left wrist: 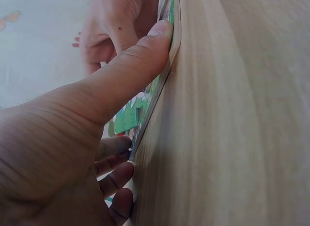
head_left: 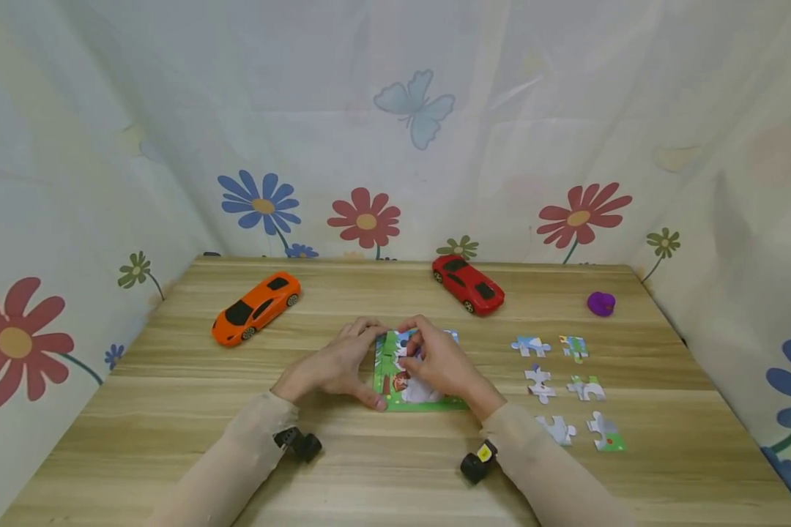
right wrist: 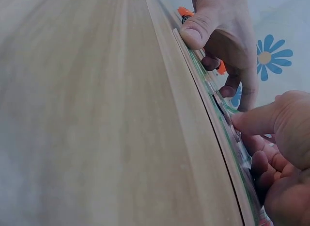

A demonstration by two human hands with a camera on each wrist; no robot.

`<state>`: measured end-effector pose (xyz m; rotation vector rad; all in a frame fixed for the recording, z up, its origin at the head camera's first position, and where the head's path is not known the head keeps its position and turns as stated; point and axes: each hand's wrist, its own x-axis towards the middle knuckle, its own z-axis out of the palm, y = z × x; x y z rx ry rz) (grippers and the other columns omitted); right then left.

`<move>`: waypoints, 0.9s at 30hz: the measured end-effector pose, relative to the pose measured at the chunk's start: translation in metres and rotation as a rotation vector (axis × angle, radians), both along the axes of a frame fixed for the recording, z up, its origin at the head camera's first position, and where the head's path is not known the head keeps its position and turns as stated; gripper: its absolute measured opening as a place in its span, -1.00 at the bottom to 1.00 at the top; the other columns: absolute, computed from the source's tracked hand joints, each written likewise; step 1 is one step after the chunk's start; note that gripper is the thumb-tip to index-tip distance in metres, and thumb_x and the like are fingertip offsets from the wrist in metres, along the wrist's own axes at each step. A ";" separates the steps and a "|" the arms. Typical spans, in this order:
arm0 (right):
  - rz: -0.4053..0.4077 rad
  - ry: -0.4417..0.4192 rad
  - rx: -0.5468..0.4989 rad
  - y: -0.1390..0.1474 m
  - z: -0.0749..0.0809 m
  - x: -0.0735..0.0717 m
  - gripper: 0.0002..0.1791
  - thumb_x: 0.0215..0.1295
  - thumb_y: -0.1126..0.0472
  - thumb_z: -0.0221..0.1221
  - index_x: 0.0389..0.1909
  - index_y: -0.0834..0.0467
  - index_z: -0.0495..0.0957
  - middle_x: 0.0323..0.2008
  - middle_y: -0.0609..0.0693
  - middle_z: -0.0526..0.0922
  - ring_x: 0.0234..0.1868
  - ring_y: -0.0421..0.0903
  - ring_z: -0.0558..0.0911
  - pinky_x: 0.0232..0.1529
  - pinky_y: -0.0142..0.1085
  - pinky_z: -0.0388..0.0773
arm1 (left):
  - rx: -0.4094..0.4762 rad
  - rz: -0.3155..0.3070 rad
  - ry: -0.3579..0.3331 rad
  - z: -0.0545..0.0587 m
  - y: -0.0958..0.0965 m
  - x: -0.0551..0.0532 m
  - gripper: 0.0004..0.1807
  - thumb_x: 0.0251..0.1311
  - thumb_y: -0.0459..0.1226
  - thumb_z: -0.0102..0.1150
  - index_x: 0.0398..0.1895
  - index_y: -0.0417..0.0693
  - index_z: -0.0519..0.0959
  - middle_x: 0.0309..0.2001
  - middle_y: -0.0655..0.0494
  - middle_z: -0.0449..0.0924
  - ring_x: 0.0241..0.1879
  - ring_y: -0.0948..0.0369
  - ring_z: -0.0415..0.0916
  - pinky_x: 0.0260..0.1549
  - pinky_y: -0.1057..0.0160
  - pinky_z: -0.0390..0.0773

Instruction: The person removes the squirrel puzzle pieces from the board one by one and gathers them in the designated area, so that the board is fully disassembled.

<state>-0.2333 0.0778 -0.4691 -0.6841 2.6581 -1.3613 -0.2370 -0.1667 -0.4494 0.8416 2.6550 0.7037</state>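
From where I stand, the head view has the puzzle board (head_left: 422,407) flat on the wooden surface (head_left: 382,468) squarely in front of the person, directly under both hands; the right hand covers part of it, so I can't tell its long axis. Six loose puzzle pieces (head_left: 537,380) lie right of the board in two columns, nearer the right hand (head_left: 438,362), whose bent fingers reach over the board. The left hand (head_left: 343,362) spans the board's left edge, thumb at the near corner, fingers toward the far one. Beyond the board sit an orange car (head_left: 257,309) to the left, a red car (head_left: 468,284) slightly right and a purple toy (head_left: 600,304) well right. The left wrist view shows the left thumb pressing the board's rim, fingertips along its side, a wide hold. In the right wrist view, the right thumb touches the board, fingers curled beside it; whether they pinch a piece, I can't tell.
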 end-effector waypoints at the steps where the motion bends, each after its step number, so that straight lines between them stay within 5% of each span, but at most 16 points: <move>1: -0.010 0.001 -0.004 0.000 0.000 0.000 -0.47 0.43 0.36 0.47 0.34 0.15 0.53 -0.19 -0.03 0.68 -0.29 -0.14 0.57 -0.30 -0.35 0.53 | -0.001 0.001 -0.002 0.000 0.000 0.000 0.47 -0.14 0.21 0.84 0.76 -0.18 0.18 0.71 -0.09 0.08 0.66 -0.10 0.08 0.65 -0.19 0.25; 11: -0.102 0.015 0.003 0.003 0.002 -0.002 -0.52 0.36 0.28 0.56 0.26 0.14 0.70 -0.04 0.12 0.50 -0.20 -0.06 0.49 -0.22 -0.29 0.47 | 0.004 0.002 -0.009 0.000 0.000 0.000 0.49 -0.14 0.21 0.84 0.77 -0.15 0.16 0.71 -0.09 0.07 0.66 -0.11 0.07 0.65 -0.22 0.24; 19: -0.065 0.023 -0.023 0.010 0.006 -0.005 -0.51 0.38 0.26 0.54 0.30 0.12 0.74 0.05 0.08 0.59 -0.18 -0.09 0.52 -0.17 -0.31 0.51 | -0.006 0.000 -0.003 0.003 0.001 0.001 0.50 -0.17 0.23 0.84 0.77 -0.15 0.16 0.72 -0.11 0.06 0.68 -0.14 0.06 0.66 -0.22 0.21; 27: -0.034 -0.116 -0.198 0.017 0.015 -0.006 -0.47 0.41 0.41 0.46 0.37 0.19 0.65 0.00 0.09 0.75 -0.19 -0.07 0.56 -0.22 -0.41 0.53 | -0.004 -0.003 0.002 0.000 -0.001 0.000 0.50 -0.17 0.24 0.84 0.77 -0.13 0.16 0.71 -0.12 0.06 0.69 -0.15 0.04 0.66 -0.25 0.19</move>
